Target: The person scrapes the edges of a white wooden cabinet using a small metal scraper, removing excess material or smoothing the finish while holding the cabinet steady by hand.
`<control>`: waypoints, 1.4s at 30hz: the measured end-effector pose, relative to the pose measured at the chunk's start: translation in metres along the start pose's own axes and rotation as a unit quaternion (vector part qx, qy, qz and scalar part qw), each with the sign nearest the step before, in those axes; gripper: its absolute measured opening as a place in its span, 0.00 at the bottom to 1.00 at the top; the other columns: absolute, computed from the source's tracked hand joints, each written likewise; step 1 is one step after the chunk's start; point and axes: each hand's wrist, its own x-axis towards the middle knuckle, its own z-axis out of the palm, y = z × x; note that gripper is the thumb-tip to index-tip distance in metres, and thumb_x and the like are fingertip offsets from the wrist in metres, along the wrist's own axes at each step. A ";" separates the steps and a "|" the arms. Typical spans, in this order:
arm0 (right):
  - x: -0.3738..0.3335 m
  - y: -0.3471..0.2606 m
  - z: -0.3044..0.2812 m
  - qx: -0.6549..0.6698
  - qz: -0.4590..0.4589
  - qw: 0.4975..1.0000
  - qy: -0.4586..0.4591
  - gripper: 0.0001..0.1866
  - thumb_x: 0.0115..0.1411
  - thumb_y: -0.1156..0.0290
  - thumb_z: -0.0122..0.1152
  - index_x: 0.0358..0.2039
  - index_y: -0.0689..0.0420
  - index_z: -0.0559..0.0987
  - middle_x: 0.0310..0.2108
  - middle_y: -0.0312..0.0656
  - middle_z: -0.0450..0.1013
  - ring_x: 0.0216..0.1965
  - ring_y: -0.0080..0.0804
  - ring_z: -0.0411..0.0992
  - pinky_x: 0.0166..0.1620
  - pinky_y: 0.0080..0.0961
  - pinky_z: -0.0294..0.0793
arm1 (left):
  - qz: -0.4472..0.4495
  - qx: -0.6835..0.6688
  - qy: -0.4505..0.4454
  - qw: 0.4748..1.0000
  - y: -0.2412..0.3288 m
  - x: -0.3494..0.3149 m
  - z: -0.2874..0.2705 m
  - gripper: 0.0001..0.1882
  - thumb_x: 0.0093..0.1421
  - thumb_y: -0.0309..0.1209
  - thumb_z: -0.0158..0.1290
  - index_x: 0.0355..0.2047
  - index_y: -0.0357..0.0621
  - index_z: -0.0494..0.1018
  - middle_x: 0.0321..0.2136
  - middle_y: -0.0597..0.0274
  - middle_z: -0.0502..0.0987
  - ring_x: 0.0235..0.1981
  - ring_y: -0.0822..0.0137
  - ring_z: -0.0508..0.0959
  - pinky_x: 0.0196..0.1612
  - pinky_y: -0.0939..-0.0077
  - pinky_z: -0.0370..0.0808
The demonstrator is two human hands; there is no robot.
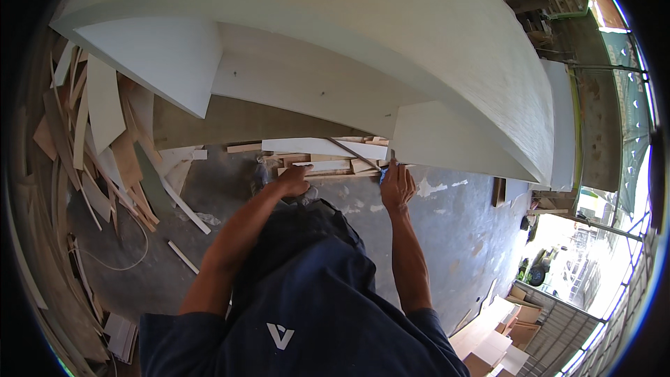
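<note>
In front of me stands a large white board unit (pixel 307 84) with a curved-looking front edge and inner panels. My right hand (pixel 398 187) is at the lower corner of its right inner panel (pixel 447 136), fingers closed together. A bit of blue (pixel 383 174) shows beside these fingers; what they hold is too small to make out. My left hand (pixel 293 181) hovers to the left, in front of my body, index finger stretched out and the others loosely bent. Nothing shows in it.
Wood strips and boards (pixel 328 160) lie on the grey floor (pixel 453 230) beyond my hands. A heap of offcut boards (pixel 105 126) leans at the left, near a thin cable (pixel 143 255). Cardboard boxes (pixel 492 349) stand at the lower right, by a bright opening.
</note>
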 end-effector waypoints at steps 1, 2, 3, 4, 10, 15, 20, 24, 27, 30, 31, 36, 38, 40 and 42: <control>-0.005 0.003 0.006 0.005 -0.006 1.000 -0.009 0.13 0.61 0.75 0.64 0.46 0.58 0.83 0.28 0.39 0.71 0.28 0.37 0.74 0.32 0.32 0.77 | 0.002 0.004 -0.023 1.000 0.013 0.000 -0.004 0.39 0.53 0.29 0.51 0.68 0.34 0.63 0.60 0.29 0.72 0.64 0.41 0.70 0.68 0.57 0.66; -0.003 0.002 0.005 0.008 -0.007 1.000 -0.008 0.13 0.61 0.75 0.64 0.46 0.58 0.83 0.28 0.39 0.71 0.28 0.37 0.74 0.32 0.32 0.77 | -0.002 0.003 -0.040 0.999 0.017 -0.003 -0.006 0.39 0.54 0.30 0.51 0.68 0.34 0.64 0.58 0.29 0.73 0.63 0.40 0.71 0.68 0.56 0.67; -0.001 0.001 0.003 0.006 0.007 1.000 -0.007 0.12 0.61 0.74 0.63 0.46 0.58 0.83 0.29 0.39 0.72 0.29 0.36 0.74 0.33 0.32 0.77 | 0.017 0.011 -0.028 0.999 0.014 -0.001 -0.002 0.38 0.54 0.30 0.51 0.68 0.34 0.65 0.57 0.29 0.74 0.62 0.40 0.73 0.67 0.56 0.68; 0.001 0.000 0.001 0.004 0.022 1.000 -0.007 0.12 0.61 0.74 0.63 0.46 0.58 0.83 0.30 0.39 0.72 0.30 0.36 0.75 0.33 0.32 0.77 | 0.015 0.012 -0.028 0.999 0.013 -0.001 -0.003 0.38 0.54 0.30 0.51 0.68 0.34 0.65 0.57 0.29 0.74 0.62 0.40 0.73 0.67 0.56 0.68; -0.018 -0.003 0.021 0.037 -0.020 0.993 -0.110 0.10 0.60 0.75 0.60 0.42 0.60 0.82 0.33 0.41 0.75 0.33 0.38 0.77 0.33 0.36 0.77 | 0.057 0.012 0.032 0.998 0.035 0.013 0.008 0.32 0.55 0.30 0.52 0.62 0.33 0.71 0.53 0.31 0.77 0.57 0.40 0.76 0.62 0.53 0.72; -0.066 -0.020 0.015 0.197 0.070 0.952 -0.222 0.06 0.60 0.75 0.58 0.37 0.58 0.80 0.34 0.47 0.76 0.36 0.50 0.78 0.36 0.45 0.77 | 0.100 -0.079 0.082 0.988 0.095 0.034 0.030 0.31 0.55 0.28 0.53 0.59 0.27 0.68 0.45 0.30 0.78 0.47 0.33 0.78 0.51 0.50 0.77; -0.164 -0.004 -0.007 0.226 0.306 0.871 -0.311 0.08 0.64 0.69 0.58 0.32 0.58 0.82 0.35 0.53 0.79 0.36 0.60 0.77 0.39 0.52 0.75 | 0.160 -0.096 0.235 0.954 0.234 0.026 0.061 0.47 0.58 0.23 0.48 0.73 0.26 0.37 0.72 0.26 0.44 0.72 0.30 0.52 0.73 0.48 0.55; -0.235 0.016 -0.039 0.191 0.420 0.822 -0.333 0.12 0.62 0.63 0.62 0.33 0.59 0.85 0.35 0.55 0.81 0.38 0.59 0.79 0.41 0.50 0.76 | 0.312 -0.198 0.331 0.868 0.300 0.022 0.081 0.48 0.60 0.23 0.46 0.74 0.28 0.32 0.75 0.29 0.33 0.76 0.33 0.34 0.74 0.35 0.40; -0.277 0.039 -0.061 0.189 0.453 0.799 -0.347 0.14 0.60 0.62 0.62 0.33 0.59 0.87 0.35 0.54 0.81 0.38 0.57 0.80 0.43 0.48 0.76 | 0.257 -0.155 0.368 0.880 0.285 0.032 0.096 0.50 0.57 0.16 0.44 0.74 0.29 0.29 0.74 0.28 0.32 0.76 0.32 0.33 0.74 0.31 0.38; -0.324 0.062 -0.077 0.186 0.512 0.757 -0.360 0.15 0.59 0.61 0.61 0.34 0.59 0.88 0.36 0.53 0.82 0.38 0.55 0.80 0.44 0.47 0.77 | 0.184 -0.101 0.369 0.906 0.248 0.058 0.120 0.48 0.58 0.17 0.46 0.73 0.23 0.31 0.74 0.28 0.34 0.76 0.33 0.36 0.76 0.39 0.40; -0.336 0.072 -0.076 0.199 0.535 0.736 -0.364 0.15 0.59 0.61 0.60 0.34 0.59 0.88 0.36 0.53 0.82 0.38 0.55 0.80 0.45 0.46 0.77 | 0.165 -0.097 0.360 0.913 0.235 0.064 0.127 0.48 0.57 0.18 0.46 0.72 0.21 0.30 0.73 0.27 0.36 0.76 0.31 0.37 0.76 0.41 0.41; -0.316 0.100 -0.064 0.152 0.483 0.779 -0.370 0.16 0.60 0.62 0.61 0.39 0.60 0.87 0.40 0.54 0.81 0.43 0.54 0.79 0.48 0.46 0.75 | 0.038 -0.078 0.282 0.955 0.172 0.106 0.160 0.37 0.63 0.23 0.46 0.72 0.26 0.49 0.66 0.30 0.61 0.67 0.38 0.65 0.68 0.42 0.62; -0.314 0.108 -0.048 0.150 0.494 0.786 -0.342 0.15 0.61 0.64 0.61 0.41 0.60 0.86 0.41 0.55 0.81 0.44 0.55 0.79 0.49 0.46 0.75 | -0.016 -0.388 0.249 0.887 0.180 0.104 0.158 0.31 0.67 0.27 0.48 0.68 0.29 0.56 0.59 0.35 0.69 0.61 0.43 0.72 0.64 0.45 0.67; -0.304 0.111 -0.031 0.170 0.506 0.788 -0.306 0.14 0.61 0.68 0.60 0.43 0.61 0.85 0.42 0.56 0.80 0.46 0.56 0.77 0.50 0.47 0.74 | -0.067 -0.653 0.192 0.730 0.183 0.103 0.148 0.26 0.71 0.32 0.49 0.65 0.33 0.63 0.53 0.39 0.76 0.54 0.47 0.79 0.59 0.48 0.73; -0.297 0.108 -0.014 0.199 0.516 0.782 -0.286 0.13 0.61 0.70 0.59 0.42 0.62 0.84 0.41 0.56 0.80 0.45 0.56 0.77 0.50 0.47 0.74 | -0.026 -0.854 0.195 0.481 0.180 0.103 0.140 0.22 0.73 0.41 0.52 0.58 0.38 0.69 0.44 0.49 0.81 0.48 0.55 0.82 0.55 0.57 0.78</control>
